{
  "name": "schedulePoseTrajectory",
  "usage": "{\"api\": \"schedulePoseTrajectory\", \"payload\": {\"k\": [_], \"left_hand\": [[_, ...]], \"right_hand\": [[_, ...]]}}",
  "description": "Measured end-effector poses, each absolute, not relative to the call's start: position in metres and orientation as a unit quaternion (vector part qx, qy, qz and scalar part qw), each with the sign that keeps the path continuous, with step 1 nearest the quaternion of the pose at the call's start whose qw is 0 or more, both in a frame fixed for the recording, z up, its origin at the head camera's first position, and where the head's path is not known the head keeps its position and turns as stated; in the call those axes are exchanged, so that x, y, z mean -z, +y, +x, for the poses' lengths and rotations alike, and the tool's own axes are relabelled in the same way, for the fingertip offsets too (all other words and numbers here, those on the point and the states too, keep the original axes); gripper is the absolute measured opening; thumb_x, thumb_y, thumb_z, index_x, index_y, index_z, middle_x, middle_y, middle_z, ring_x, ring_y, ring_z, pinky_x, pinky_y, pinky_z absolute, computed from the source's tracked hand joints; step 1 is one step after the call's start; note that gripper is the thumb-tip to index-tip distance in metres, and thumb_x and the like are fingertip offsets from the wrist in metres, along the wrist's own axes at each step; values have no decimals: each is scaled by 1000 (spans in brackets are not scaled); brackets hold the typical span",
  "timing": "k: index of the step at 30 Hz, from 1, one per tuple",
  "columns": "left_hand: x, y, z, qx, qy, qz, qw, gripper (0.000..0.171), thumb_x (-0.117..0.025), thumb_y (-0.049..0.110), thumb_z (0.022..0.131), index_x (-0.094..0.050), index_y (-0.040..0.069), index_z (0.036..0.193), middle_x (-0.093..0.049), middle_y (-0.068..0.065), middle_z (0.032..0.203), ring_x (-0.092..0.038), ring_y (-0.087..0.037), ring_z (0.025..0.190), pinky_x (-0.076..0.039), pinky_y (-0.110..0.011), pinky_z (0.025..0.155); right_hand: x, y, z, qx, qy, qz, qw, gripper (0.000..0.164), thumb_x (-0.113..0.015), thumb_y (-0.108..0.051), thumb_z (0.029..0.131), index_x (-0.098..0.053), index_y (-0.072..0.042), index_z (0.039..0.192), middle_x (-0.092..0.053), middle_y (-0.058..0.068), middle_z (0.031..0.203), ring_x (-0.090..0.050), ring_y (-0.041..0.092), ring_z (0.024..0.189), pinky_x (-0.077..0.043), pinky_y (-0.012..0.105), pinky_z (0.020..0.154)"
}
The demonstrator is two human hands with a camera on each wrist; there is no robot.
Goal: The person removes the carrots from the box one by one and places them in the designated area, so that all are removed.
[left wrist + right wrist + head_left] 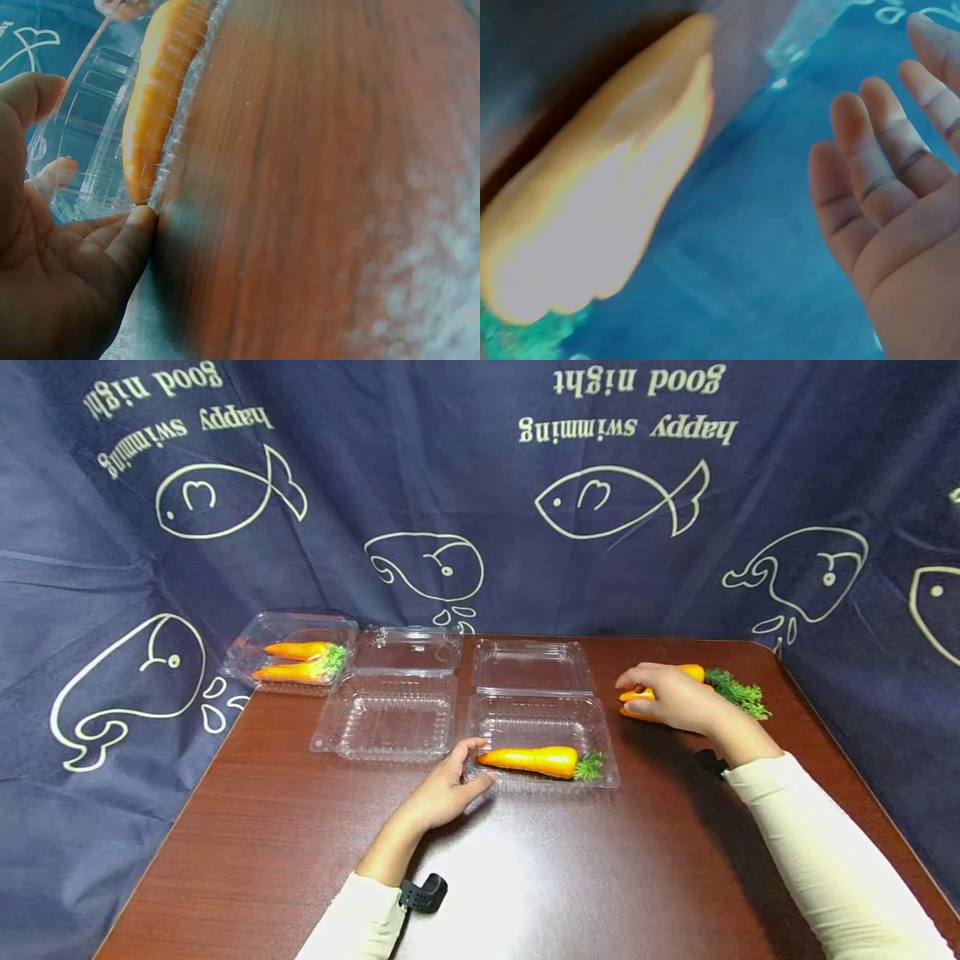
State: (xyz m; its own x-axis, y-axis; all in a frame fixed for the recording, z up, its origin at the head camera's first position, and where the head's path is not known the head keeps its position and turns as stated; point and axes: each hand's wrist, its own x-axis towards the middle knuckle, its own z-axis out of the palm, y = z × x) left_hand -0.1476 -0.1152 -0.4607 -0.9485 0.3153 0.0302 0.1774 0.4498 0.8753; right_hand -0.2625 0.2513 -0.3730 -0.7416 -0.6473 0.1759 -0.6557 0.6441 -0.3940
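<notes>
My left hand [447, 789] is at the near left corner of an opened clear plastic container [611, 752]. Its thumb [141, 225] touches that corner, and the other fingers spread along the left end. Inside the near half lies one orange carrot [531, 761], its green tuft to the right. Over on the right, my right hand [670, 696] hovers by a group of carrots [692, 672] with leafy tops, partly covering them in the head view. Up close, the right wrist view shows these carrots [592, 195] blurred and apart from the extended fingers [853, 127].
Left of the middle container stands another opened clear container [390, 714] with nothing in it. A closed clear container [251, 647] at the back left holds two carrots. Behind the brown table [562, 877] hangs a blue curtain [480, 485] with fish drawings.
</notes>
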Motion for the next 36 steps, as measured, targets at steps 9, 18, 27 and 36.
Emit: {"api": "schedulePoseTrajectory", "payload": {"k": [9, 18, 27, 36], "left_hand": [[463, -115, -144, -507, 847, 138, 81, 55, -62, 31, 96, -43, 12, 143, -49, -18, 144, -45, -34, 133, -36, -53, 107], [464, -116, -144, -506, 847, 139, 84, 55, -62, 33, 96, -43, 15, 144, -49, -16, 145, -49, -32, 128, -39, -51, 104], [461, -116, -145, -504, 849, 135, 88, 56, -62, 35, 96, -42, 15, 144, -49, -16, 145, -48, -32, 129, -39, -52, 104], [459, -116, -148, -501, 849, 144, 84, 54, -61, 34, 96, -41, 16, 143, -49, -17, 144, -48, -33, 129, -39, -53, 105]], "right_hand": [[369, 205, -261, -207, -882, 423, 12, 25, -76, 0, 82, -69, -1, 106, -67, 9, 101, -63, 26, 93, -48, 45, 83], [372, 165, -259, -198, -868, 451, -64, 26, -76, -6, 85, -68, -4, 110, -67, 12, 105, -66, 25, 88, -54, 40, 78], [376, 134, -256, -161, -857, 473, -125, 27, -76, -9, 86, -68, -2, 111, -68, 12, 107, -63, 21, 84, -51, 35, 75], [377, 116, -255, -140, -852, 472, -176, 28, -75, -13, 88, -68, -4, 113, -68, 9, 108, -65, 22, 93, -52, 36, 80]]}}
